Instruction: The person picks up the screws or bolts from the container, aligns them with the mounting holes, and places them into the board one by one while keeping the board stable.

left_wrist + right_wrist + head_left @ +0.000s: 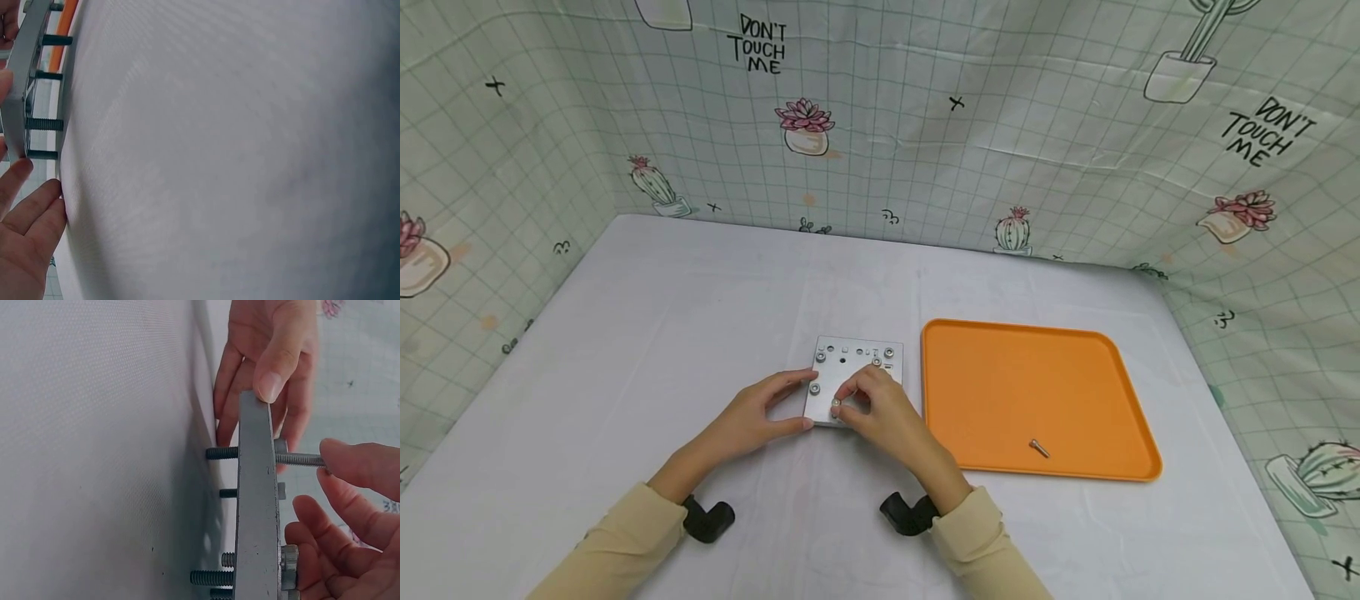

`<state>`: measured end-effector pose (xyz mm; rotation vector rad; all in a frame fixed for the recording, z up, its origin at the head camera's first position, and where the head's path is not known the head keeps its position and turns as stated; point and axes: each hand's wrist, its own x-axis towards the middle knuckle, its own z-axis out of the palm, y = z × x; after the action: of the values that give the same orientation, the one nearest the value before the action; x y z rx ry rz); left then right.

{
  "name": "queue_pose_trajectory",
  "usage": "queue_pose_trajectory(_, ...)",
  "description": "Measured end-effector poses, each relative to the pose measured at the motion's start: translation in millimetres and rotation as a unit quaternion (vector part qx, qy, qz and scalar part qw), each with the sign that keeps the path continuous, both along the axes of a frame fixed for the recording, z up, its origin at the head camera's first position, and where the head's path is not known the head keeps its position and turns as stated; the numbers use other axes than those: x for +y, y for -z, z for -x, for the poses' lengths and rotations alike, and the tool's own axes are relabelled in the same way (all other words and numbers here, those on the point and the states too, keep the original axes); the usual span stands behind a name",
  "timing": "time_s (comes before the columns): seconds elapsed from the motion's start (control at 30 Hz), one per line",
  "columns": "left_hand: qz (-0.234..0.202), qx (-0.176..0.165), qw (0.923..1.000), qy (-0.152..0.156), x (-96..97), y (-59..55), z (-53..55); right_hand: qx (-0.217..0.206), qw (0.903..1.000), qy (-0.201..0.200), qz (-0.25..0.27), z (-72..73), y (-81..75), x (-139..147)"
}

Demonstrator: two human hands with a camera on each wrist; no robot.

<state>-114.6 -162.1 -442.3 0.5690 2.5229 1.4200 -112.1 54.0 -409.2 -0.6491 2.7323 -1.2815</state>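
A silver metal plate (833,375) with several bolts set through it lies in the middle of the white table. My left hand (747,417) holds its left side, thumb at the near corner and fingertips along the edge. Over the plate's near part, my right hand (883,410) pinches a screw (301,460) between thumb and index finger. The right wrist view shows that screw standing out from the upper face, most of its threaded shank exposed. Threaded ends (45,124) of other bolts poke out beneath the plate. How deep the pinched screw sits is hidden.
An orange tray (1022,327) lies right of the plate, with one loose bolt (1039,448) near its front edge. A patterned cloth (880,150) hangs behind and at both sides of the table. Black wrist-camera mounts (709,521) sit at both cuffs.
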Motion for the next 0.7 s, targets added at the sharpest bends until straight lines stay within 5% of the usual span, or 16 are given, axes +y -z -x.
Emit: queue_pose_trajectory(0.7, -0.011, 0.003, 0.9999, 0.006, -0.2, 1.0, 0.1, -0.008, 0.999, -0.02, -0.04, 0.8, -2.3, -0.3)
